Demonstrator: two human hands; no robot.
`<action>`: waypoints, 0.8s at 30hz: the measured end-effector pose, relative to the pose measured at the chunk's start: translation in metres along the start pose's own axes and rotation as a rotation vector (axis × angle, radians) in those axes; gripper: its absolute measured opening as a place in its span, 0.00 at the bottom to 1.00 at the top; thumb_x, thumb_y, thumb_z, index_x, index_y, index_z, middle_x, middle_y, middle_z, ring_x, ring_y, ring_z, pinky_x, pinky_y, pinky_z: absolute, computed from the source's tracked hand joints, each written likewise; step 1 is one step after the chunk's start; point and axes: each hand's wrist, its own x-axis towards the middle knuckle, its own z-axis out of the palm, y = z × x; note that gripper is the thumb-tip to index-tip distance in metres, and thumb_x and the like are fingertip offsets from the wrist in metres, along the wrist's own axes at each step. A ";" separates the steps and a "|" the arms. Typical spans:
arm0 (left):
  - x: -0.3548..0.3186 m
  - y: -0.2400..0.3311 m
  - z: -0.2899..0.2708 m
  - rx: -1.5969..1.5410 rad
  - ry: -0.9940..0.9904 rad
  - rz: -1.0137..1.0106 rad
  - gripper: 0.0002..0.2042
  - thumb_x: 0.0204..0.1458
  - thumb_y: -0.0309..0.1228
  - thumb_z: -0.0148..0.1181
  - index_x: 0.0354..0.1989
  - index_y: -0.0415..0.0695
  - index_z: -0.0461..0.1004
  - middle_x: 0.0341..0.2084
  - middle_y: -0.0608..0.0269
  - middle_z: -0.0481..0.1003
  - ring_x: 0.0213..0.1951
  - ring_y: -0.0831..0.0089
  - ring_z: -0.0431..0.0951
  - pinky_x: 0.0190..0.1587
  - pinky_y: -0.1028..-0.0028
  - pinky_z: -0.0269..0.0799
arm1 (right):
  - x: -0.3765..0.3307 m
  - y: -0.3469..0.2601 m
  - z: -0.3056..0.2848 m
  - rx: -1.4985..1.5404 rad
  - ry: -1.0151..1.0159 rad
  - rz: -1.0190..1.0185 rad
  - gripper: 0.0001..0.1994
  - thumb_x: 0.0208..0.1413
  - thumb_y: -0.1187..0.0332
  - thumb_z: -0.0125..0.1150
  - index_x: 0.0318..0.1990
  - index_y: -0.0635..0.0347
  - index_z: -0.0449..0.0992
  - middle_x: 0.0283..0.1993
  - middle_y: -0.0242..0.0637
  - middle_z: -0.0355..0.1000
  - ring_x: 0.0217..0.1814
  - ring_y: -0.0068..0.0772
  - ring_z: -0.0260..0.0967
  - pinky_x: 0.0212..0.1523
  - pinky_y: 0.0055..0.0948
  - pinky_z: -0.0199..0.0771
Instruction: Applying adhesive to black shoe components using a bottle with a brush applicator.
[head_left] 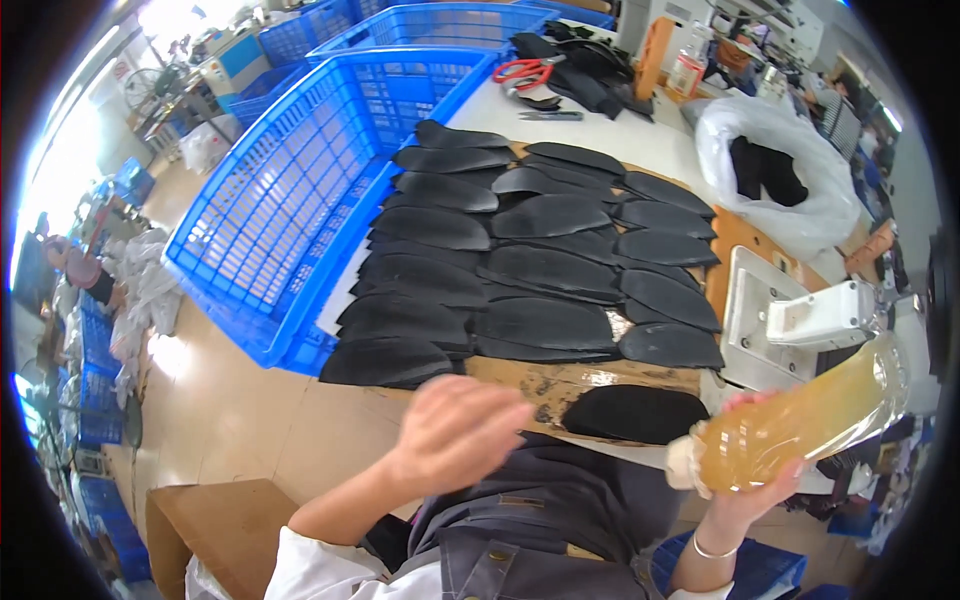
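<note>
My right hand (760, 490) is wrapped round a clear plastic bottle (800, 420) of cloudy yellowish liquid. The bottle is tilted, its whitish neck end low and to the left. My left hand (460, 432) hovers in front of the table's near edge, blurred, its fingers bent; whether anything is in them does not show. Between my hands, a single black curved piece (637, 414) lies on a stained brown board (530, 385). Beyond it, several black, shiny, leaf-shaped pieces (545, 270) overlap in three columns.
A blue plastic crate (270, 215) stands against the table's left side. Red-handled scissors (528, 70) and black scraps (585, 75) lie at the back. On the right are a white machine (825, 315) and a white plastic bag (830, 190) holding black material. A cardboard box (215, 525) sits lower left.
</note>
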 end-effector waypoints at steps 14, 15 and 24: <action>-0.005 -0.001 0.055 -0.052 0.049 0.126 0.16 0.41 0.28 0.60 0.42 0.43 0.75 0.37 0.64 0.75 0.41 0.68 0.76 0.44 0.70 0.74 | 0.020 0.031 0.060 -0.654 -0.724 -0.270 0.35 0.42 0.55 0.69 0.52 0.67 0.60 0.45 0.47 0.64 0.50 0.41 0.65 0.51 0.37 0.68; -0.004 -0.001 0.055 -0.053 0.045 0.124 0.16 0.41 0.27 0.60 0.42 0.43 0.75 0.37 0.64 0.75 0.41 0.68 0.76 0.44 0.70 0.74 | 0.020 0.028 0.065 -0.688 -0.731 -0.287 0.34 0.41 0.56 0.68 0.52 0.67 0.60 0.45 0.46 0.64 0.50 0.41 0.65 0.51 0.37 0.68; -0.004 -0.001 0.057 -0.002 0.019 0.116 0.16 0.40 0.26 0.60 0.41 0.44 0.74 0.34 0.65 0.74 0.39 0.69 0.75 0.44 0.71 0.74 | 0.024 -0.002 0.036 -1.129 -0.551 -0.430 0.31 0.43 0.64 0.66 0.53 0.68 0.61 0.46 0.50 0.66 0.48 0.40 0.66 0.49 0.37 0.68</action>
